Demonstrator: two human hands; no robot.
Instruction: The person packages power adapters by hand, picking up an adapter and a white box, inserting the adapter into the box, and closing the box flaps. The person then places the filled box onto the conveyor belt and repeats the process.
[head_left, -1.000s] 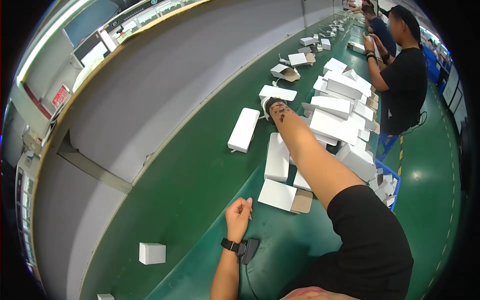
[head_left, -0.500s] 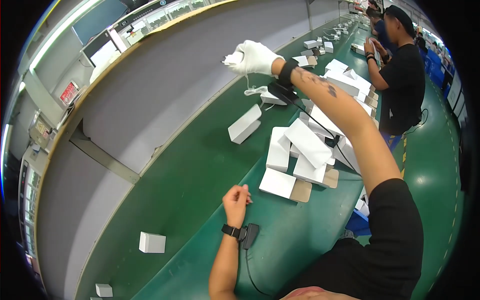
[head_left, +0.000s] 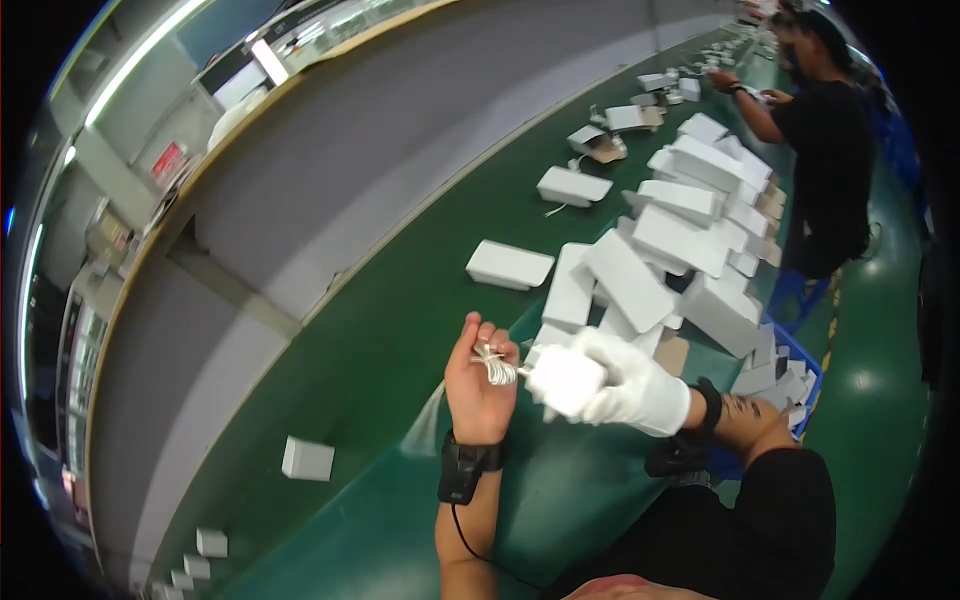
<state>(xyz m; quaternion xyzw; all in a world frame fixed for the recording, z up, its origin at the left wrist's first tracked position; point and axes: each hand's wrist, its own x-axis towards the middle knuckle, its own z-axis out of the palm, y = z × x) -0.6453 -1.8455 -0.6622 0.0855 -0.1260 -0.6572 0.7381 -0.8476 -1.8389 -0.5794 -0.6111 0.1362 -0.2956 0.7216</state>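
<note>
In front of me my gloved right hand [head_left: 625, 385] grips a white power adapter [head_left: 565, 382]. A bundled white cable [head_left: 497, 368] extends from the adapter toward my bare left hand [head_left: 478, 390]. That hand is palm up with its fingers loosely bent and apart, and the cable bundle lies over its palm and fingers. Whether the fingers touch the bundle is hard to see. Just beyond the adapter lies a heap of white cardboard boxes [head_left: 630, 280], some with open brown-lined flaps, partly hidden by my right hand.
A single white box [head_left: 510, 265] lies on the green belt, with a small white box [head_left: 308, 458] farther left. More adapters with cables [head_left: 720, 55] sit far along it. A blue bin [head_left: 808, 365] holds white boxes at right. A co-worker [head_left: 825, 150] stands at far right.
My right hand has come back from over the belt to near my left hand, carrying the adapter. My left hand has turned palm up. The single box on the belt has shifted in position.
</note>
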